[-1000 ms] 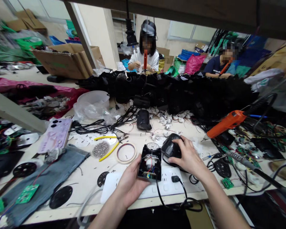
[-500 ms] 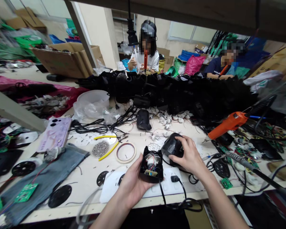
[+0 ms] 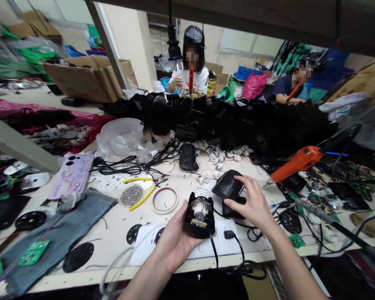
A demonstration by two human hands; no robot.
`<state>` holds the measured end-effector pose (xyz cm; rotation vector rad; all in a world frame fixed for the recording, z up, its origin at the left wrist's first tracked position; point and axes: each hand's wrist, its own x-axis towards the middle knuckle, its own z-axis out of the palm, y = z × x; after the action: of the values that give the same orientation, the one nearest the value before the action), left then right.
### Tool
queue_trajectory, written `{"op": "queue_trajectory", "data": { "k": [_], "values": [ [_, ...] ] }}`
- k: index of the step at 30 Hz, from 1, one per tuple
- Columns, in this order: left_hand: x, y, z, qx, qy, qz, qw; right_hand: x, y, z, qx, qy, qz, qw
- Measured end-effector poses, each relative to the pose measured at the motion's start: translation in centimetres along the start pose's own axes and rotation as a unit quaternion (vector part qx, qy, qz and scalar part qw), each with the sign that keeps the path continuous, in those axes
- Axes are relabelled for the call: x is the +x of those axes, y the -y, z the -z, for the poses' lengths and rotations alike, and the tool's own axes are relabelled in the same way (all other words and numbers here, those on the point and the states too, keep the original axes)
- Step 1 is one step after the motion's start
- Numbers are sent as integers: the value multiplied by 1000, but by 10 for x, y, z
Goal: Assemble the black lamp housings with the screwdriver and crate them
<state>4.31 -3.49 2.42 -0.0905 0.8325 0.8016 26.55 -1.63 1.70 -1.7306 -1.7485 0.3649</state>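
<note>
My left hand [image 3: 175,239] is wrapped round an open black plastic housing [image 3: 199,229]. Inside it show a white part with red wires and a small circuit board, and a black cord runs down from its lower end. To the right, my right hand [image 3: 253,202] grips a black plastic cover [image 3: 227,185] between thumb and fingers. The cover is apart from the housing and tilted. Under and behind it lies another dark piece, partly hidden. A white power strip [image 3: 226,243] with a black plug lies beneath the left hand's housing.
Yellow-handled pliers [image 3: 146,200], a dish of small screws [image 3: 131,194] and a tape roll [image 3: 165,200] lie left of the hands. An orange electric screwdriver [image 3: 296,163] is at right. Black parts [image 3: 237,121] are heaped behind. Two people sit across the bench.
My right hand has lifted the black cover slightly and moved it a little to the right, away from the housing. The left hand's housing is nearly where it was.
</note>
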Motion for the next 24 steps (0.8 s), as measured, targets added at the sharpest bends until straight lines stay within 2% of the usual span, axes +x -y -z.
{"op": "queue_trajectory", "data": {
  "k": [2,5,8,12,17,24],
  "values": [
    [0,0,-1,1,1,2,1000,0,8,4,93,3,-16,996],
    [0,1,-2,5,-3,-1,1000,-4,20,7,252,79,-6,964],
    [0,3,-3,13,8,-10,1000,-10,27,2,327,141,12,934],
    [0,6,-5,21,23,-19,999,-20,24,-6,373,145,-7,916],
    [-2,8,-10,12,33,-17,999,-27,22,-8,388,145,-13,910],
    [1,10,-7,3,49,2,999,-30,23,-8,363,131,-3,923]
  ]
}}
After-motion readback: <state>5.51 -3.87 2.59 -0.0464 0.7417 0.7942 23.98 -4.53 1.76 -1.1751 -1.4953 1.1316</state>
